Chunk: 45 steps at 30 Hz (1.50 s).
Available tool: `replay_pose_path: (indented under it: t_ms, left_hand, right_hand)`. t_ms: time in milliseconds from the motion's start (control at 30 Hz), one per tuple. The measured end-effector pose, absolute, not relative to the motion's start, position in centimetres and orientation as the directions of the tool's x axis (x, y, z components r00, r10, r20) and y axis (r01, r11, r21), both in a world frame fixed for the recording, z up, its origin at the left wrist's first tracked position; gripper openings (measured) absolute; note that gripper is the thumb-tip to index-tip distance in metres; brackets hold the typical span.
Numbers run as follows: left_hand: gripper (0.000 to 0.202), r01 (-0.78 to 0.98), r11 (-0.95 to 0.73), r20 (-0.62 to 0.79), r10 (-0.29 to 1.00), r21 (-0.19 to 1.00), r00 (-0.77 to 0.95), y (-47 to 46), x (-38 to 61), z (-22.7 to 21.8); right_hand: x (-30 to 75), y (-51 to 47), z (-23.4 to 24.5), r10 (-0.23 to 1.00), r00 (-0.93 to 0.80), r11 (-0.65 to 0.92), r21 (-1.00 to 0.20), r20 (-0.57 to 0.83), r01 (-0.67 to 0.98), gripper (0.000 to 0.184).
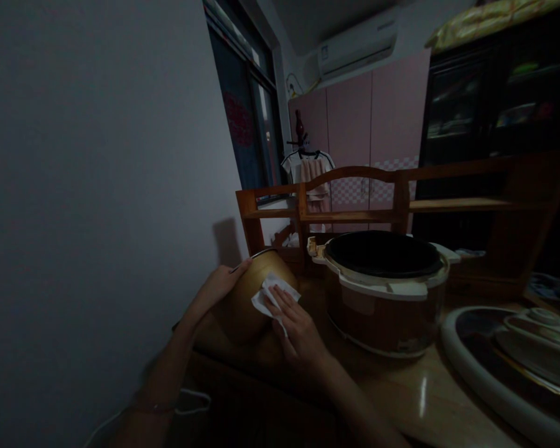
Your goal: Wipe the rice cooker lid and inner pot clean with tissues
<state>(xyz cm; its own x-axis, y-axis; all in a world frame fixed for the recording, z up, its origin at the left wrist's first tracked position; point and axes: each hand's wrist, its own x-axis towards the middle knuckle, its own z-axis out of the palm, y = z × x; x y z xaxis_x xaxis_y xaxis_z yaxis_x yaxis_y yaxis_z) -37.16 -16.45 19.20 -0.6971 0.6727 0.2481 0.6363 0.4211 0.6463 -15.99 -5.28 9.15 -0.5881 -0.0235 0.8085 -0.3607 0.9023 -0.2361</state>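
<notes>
A gold-coloured inner pot (242,298) stands tilted on the wooden table (401,386) near the left edge. My left hand (221,283) grips its rim, fingers curled over the edge. My right hand (296,326) lies flat against the pot's outer wall and presses a white paper towel (273,292) onto it. To the right sits the open cooker body (382,292), with a dark cavity and no pot inside.
A round cooker lid (518,367) lies at the table's right end. A wooden shelf rack (354,205) stands behind the cooker. A plain wall (98,186) closes the left side. Pink cupboards, a dark cabinet and hanging clothes fill the back of the dim room.
</notes>
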Motion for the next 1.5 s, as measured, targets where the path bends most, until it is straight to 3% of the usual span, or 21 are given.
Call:
replay_pose_path:
  t_ms: [133,267,733,1500]
  left_hand:
    - [0.069,0.656,0.44,0.213,0.708,0.613,-0.673,-16.0,-37.3,19.3]
    - [0.069,0.686,0.425,0.258,0.706,0.591,-0.66,-15.2,-37.5,19.7]
    - [0.072,0.558,0.458,0.157,0.659,0.692,-0.736,-16.4,-39.2,20.1]
    - [0.075,0.563,0.476,0.18,0.634,0.676,-0.752,-16.3,-39.8,20.1]
  right_hand:
    - [-15.0,-5.3,8.1,-0.031,-0.613,0.902,-0.242,0.79,-0.358,0.059]
    - [-13.9,-5.3,6.8,0.039,-0.638,0.903,-0.3,0.769,-0.307,0.062]
    - [-13.7,-5.6,3.2,0.359,-0.685,0.74,-0.641,0.634,-0.206,0.054]
    - [-14.0,-5.4,2.2,0.442,-0.672,0.727,-0.676,0.595,-0.121,0.053]
